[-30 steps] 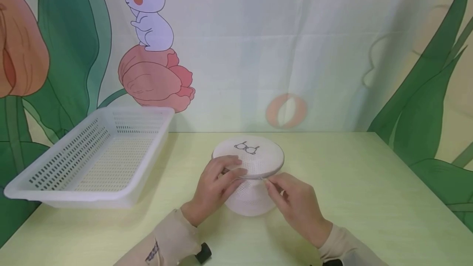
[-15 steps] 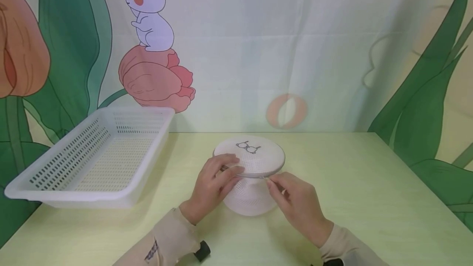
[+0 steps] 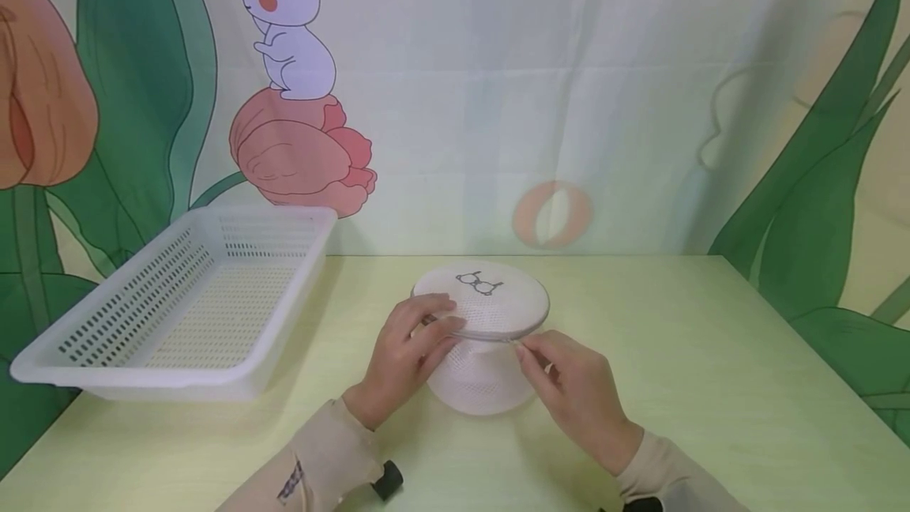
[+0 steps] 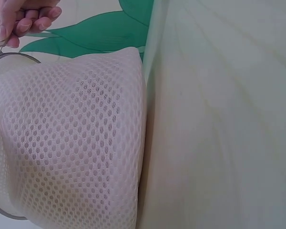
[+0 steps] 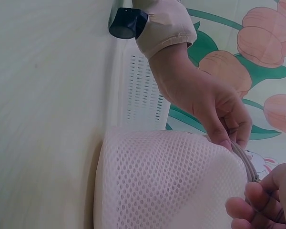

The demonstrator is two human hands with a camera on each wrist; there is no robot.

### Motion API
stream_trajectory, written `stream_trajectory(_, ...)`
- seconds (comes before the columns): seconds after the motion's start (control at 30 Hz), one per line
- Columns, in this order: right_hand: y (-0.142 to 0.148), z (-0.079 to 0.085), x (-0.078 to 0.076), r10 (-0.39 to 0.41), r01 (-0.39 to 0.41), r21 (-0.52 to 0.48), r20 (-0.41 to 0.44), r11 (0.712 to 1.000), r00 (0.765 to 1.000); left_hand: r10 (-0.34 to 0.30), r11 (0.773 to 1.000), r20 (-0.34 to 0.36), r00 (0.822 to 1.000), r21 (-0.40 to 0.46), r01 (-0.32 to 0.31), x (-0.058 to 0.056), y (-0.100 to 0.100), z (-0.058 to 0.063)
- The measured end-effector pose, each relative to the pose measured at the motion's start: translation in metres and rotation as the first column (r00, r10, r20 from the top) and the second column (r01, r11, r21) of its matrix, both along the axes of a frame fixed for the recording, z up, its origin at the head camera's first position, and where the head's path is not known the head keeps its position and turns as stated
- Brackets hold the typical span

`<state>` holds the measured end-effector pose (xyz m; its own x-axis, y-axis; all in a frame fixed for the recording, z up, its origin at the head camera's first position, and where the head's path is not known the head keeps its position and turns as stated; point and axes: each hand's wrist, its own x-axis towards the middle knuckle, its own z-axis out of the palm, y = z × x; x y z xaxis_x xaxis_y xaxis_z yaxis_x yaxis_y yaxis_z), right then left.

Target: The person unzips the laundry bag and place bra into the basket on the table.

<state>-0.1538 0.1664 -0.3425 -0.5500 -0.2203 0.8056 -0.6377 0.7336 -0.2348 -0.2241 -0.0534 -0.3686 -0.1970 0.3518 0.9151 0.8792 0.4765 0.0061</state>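
A white mesh laundry bag (image 3: 479, 382) stands on the table, its round lid (image 3: 501, 303) printed with a bra drawing and edged by a grey zipper (image 5: 243, 160). My left hand (image 3: 405, 350) grips the lid's edge at the near left, fingers on top and thumb beneath. At the near right edge my right hand (image 3: 576, 393) pinches the zipper pull (image 5: 256, 178) between thumb and forefinger. The right wrist view shows both hands close together along the zipper. In the left wrist view the mesh side of the bag fills much of the frame.
A white perforated plastic basket (image 3: 245, 376) stands on the left of the pale table (image 3: 711, 370). Behind the table hangs a cloth backdrop (image 3: 640, 101) printed with a rabbit and flowers.
My right hand has shifted slightly to the right along the lid's near edge with the zipper pull. My left hand has slid slightly left and still holds the edge.
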Motion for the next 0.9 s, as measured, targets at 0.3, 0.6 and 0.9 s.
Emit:
stream_trajectory(0.3,0.0005,0.0002,-0.0011,-0.007,0.007,0.000,-0.001,1.000,1.000,0.007,1.000,0.008,1.000,0.001,-0.007,-0.0025,-0.0032,-0.0002)
stream_trajectory(0.6,0.0013,0.0005,-0.0016,0.000,0.000,-0.008,-0.010,1.000,1.000,0.027,1.000,0.020,0.999,0.002,-0.027,-0.0035,-0.0058,-0.0004)
stream_trajectory(0.9,0.0020,0.0005,-0.0022,-0.002,0.002,-0.002,-0.016,1.000,1.000,0.022,1.000,0.006,1.000,0.013,-0.022,-0.0060,-0.0066,-0.0010)
